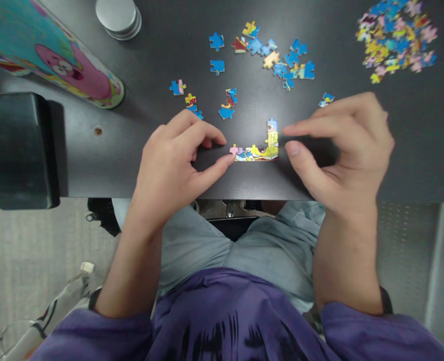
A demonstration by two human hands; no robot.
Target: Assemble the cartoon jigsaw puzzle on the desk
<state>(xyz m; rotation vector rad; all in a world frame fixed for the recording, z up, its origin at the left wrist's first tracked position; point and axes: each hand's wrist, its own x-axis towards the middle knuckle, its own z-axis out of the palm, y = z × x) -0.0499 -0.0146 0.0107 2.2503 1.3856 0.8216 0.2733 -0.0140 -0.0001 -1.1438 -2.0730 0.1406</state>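
Joined jigsaw puzzle pieces (259,152) form an L shape near the table's front edge, with the upright arm at the right end. My left hand (184,155) rests at the left end, its thumb tip touching or almost touching the pink end piece; thumb and forefinger are apart. Just right of the upright arm is my right hand (342,145), thumb and forefinger spread with nothing between them. A loose puzzle piece (326,100) lies just beyond the right hand. Other loose pieces (227,104) lie above the joined strip, and some (191,103) are close to the left hand's knuckles.
A pile of mixed puzzle pieces (398,40) lies at the back right, a looser group (282,60) at back centre. At left are a colourful cartoon tube (75,65), a silver round lid (118,17) and a black box-like object (18,150) at the dark table's (150,60) edge.
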